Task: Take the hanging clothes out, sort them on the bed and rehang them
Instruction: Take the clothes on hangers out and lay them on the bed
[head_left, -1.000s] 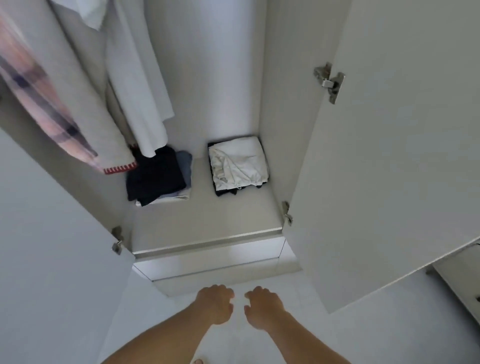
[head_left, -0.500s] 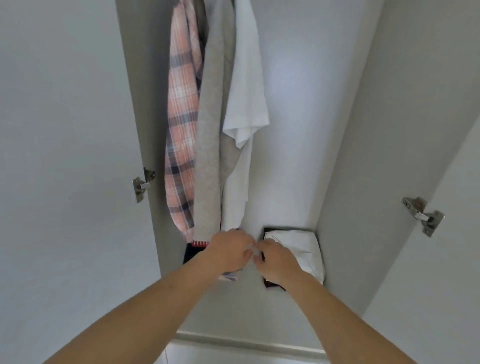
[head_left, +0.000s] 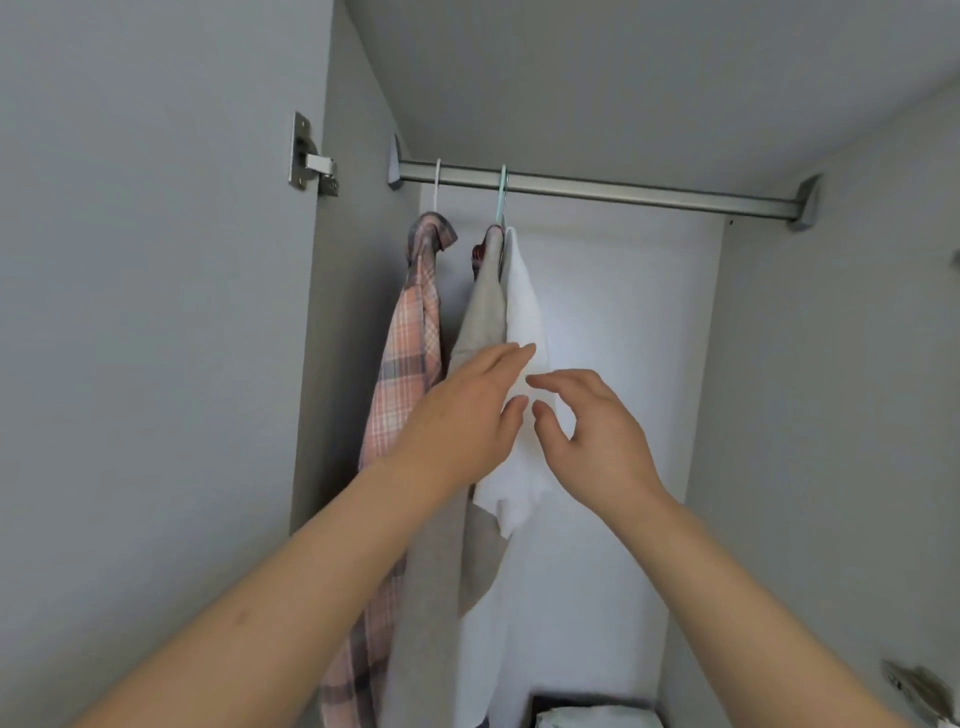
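Pale grey wardrobe walls (head_left: 831, 415) fill the frame, with the open door panel taking the whole left side and a metal hinge (head_left: 310, 158) fixed at its upper edge. A second ago the view pointed down at the wardrobe's lower shelf and folded piles, with both hands low and curled near the bottom of the frame; half a second ago the hands were together at the hems of the garments; now the view has tipped up to the hanging rail (head_left: 597, 189) running across the upper centre, and both arms have risen to mid-frame. That, I judge, means the task is at its very start: nothing has been taken off the rail yet, and the reach for the first hanger is under way. Three garments hang at the rail's left end: a pink plaid shirt (head_left: 410, 364) on a white hanger furthest left, then a beige garment (head_left: 483, 312) and a white shirt (head_left: 524, 306) close together under a pale green hanger hook (head_left: 502, 195). The left hand (head_left: 457, 421) is released, fingers nearly straight, lying across the beige garment with its fingertips over the edge of the white shirt; whether it presses the cloth I cannot tell. The right hand (head_left: 587, 431) is also released, fingers loosely bent, holding nothing, in front of the white shirt. At the bottom centre a sliver of folded cloth (head_left: 597, 717) shows. No brand, label or writing can be read anywhere.
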